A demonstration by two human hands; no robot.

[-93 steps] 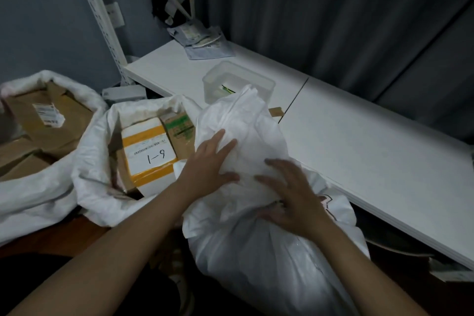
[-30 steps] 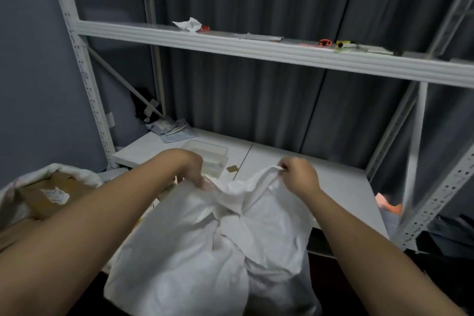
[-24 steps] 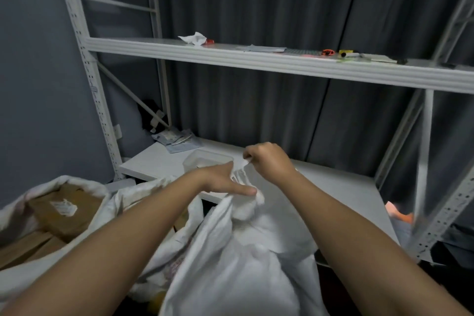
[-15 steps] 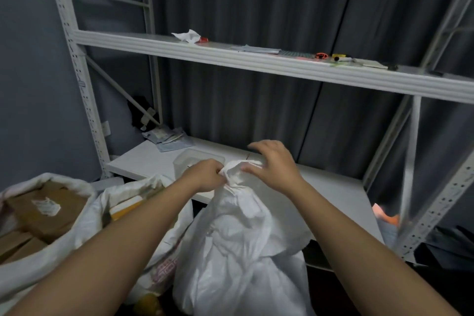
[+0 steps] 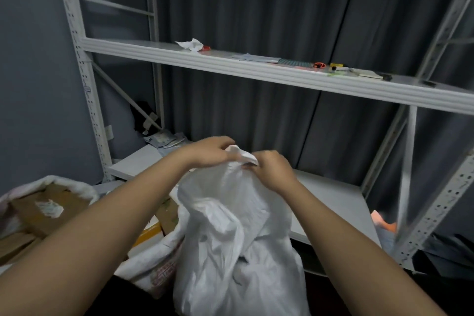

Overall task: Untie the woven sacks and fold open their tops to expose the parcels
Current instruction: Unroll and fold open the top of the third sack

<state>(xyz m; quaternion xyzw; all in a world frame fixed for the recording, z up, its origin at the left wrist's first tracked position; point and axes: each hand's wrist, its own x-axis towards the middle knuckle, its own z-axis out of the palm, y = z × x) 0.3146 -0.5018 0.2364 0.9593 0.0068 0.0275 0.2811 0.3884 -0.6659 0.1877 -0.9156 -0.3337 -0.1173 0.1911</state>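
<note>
A white woven sack (image 5: 230,238) stands in front of me, its top bunched into a narrow neck. My left hand (image 5: 207,152) grips the bunched top from the left. My right hand (image 5: 272,169) pinches the same neck from the right, fingers curled into the fabric. What the sack holds is hidden. To its left a second white sack (image 5: 159,264) lies open, showing cardboard parcels (image 5: 166,215). At the far left, a third open sack (image 5: 77,187) holds brown parcels (image 5: 48,210).
A white metal rack surrounds the sacks. Its low shelf (image 5: 333,202) runs behind them with grey mailers (image 5: 164,140) at the left end. The upper shelf (image 5: 256,72) carries crumpled paper and small tools. An upright post (image 5: 407,187) stands at the right.
Both hands have stayed on the sack's top and drawn closer together around the bunched neck. The camera has tilted slightly.
</note>
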